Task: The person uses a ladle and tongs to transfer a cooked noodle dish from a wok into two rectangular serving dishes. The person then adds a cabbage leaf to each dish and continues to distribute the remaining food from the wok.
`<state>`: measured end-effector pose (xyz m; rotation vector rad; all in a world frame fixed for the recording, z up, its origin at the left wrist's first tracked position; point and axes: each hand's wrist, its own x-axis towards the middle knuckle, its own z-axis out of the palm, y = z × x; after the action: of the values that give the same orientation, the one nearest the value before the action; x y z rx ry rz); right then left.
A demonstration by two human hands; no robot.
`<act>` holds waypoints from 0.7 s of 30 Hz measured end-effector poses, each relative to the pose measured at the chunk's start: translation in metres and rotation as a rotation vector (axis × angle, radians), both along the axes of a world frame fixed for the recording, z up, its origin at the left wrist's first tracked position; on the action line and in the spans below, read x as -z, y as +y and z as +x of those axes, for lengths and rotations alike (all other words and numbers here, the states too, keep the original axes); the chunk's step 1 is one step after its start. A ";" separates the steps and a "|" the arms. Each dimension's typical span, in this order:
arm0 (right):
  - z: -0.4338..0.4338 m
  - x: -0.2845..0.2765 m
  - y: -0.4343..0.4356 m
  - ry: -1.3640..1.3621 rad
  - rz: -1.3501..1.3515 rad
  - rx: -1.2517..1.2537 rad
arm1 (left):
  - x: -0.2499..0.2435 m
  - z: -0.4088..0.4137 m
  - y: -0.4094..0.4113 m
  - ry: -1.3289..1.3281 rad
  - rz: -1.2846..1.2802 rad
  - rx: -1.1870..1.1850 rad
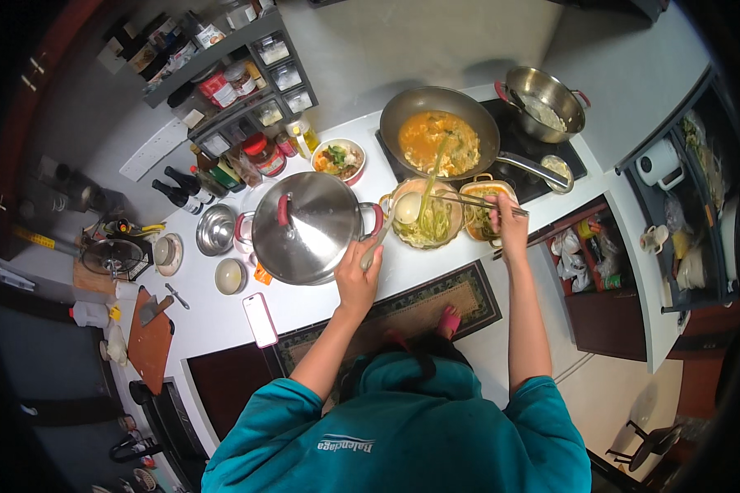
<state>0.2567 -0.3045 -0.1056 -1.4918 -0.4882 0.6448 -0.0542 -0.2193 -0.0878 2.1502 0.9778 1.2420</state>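
Note:
My left hand grips the handle of a pale ladle, whose bowl is over the left side of a dish of green vegetable strips. In my right hand is a pair of chopsticks, their tips at a long green strip that stretches between this dish and the wok. Behind the dish, an orange soup with egg-like pieces fills the bottom of the wok. A rectangular dish of greens in orange broth sits beneath my right hand, partly hidden.
A lidded steel pot stands left of the dishes. The wok and a steel two-handled pot rest on the black cooktop. Left lie a phone, a steel bowl and a cleaver on a cutting board.

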 end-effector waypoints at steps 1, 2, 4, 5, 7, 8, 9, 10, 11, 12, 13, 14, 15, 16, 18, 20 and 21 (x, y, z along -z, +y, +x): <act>-0.001 0.010 0.010 0.019 0.025 0.009 | -0.001 0.000 0.000 0.001 -0.005 -0.001; -0.002 0.019 0.019 0.073 0.050 0.031 | -0.003 0.001 -0.001 -0.002 -0.005 -0.002; -0.009 0.031 0.035 0.148 0.097 0.055 | -0.004 -0.001 -0.002 -0.003 -0.009 -0.012; -0.008 0.034 0.037 0.174 0.101 0.065 | -0.005 -0.002 -0.003 -0.002 -0.008 -0.015; -0.006 0.042 0.040 0.230 0.108 0.079 | -0.005 -0.005 -0.005 0.003 -0.007 -0.028; -0.003 0.045 0.042 0.272 0.125 0.069 | -0.006 -0.006 -0.006 -0.004 -0.003 -0.039; 0.000 0.048 0.042 0.330 0.164 0.058 | -0.007 -0.005 -0.006 -0.013 0.002 -0.045; 0.004 0.051 0.042 0.387 0.203 0.047 | -0.009 -0.005 -0.007 -0.023 0.008 -0.050; 0.006 0.054 0.042 0.445 0.242 0.037 | -0.010 -0.005 -0.008 -0.028 0.006 -0.056; 0.005 0.046 0.046 0.511 0.285 0.062 | -0.011 -0.007 -0.009 -0.036 0.003 -0.066; 0.005 0.037 0.049 0.524 0.329 0.085 | -0.012 -0.008 -0.008 -0.043 0.001 -0.076; 0.006 0.028 0.051 0.537 0.373 0.109 | -0.014 -0.008 -0.007 -0.053 0.000 -0.087; 0.007 0.015 0.054 0.549 0.416 0.132 | -0.016 -0.008 -0.007 -0.064 -0.001 -0.098; 0.014 0.009 0.055 0.537 0.433 0.111 | -0.018 -0.009 -0.007 -0.074 -0.002 -0.109; 0.019 -0.014 0.056 0.454 0.478 0.084 | -0.024 -0.007 -0.004 -0.102 0.044 -0.116; 0.022 -0.040 0.061 0.429 0.517 0.104 | -0.029 -0.006 -0.003 -0.124 0.050 -0.123; 0.023 -0.051 0.062 0.403 0.539 0.092 | -0.033 -0.006 -0.004 -0.132 0.030 -0.126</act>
<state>0.2794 -0.2424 -0.0548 -0.8424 -0.2495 0.6566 -0.0601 -0.2231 -0.0550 2.0262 1.0573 1.4468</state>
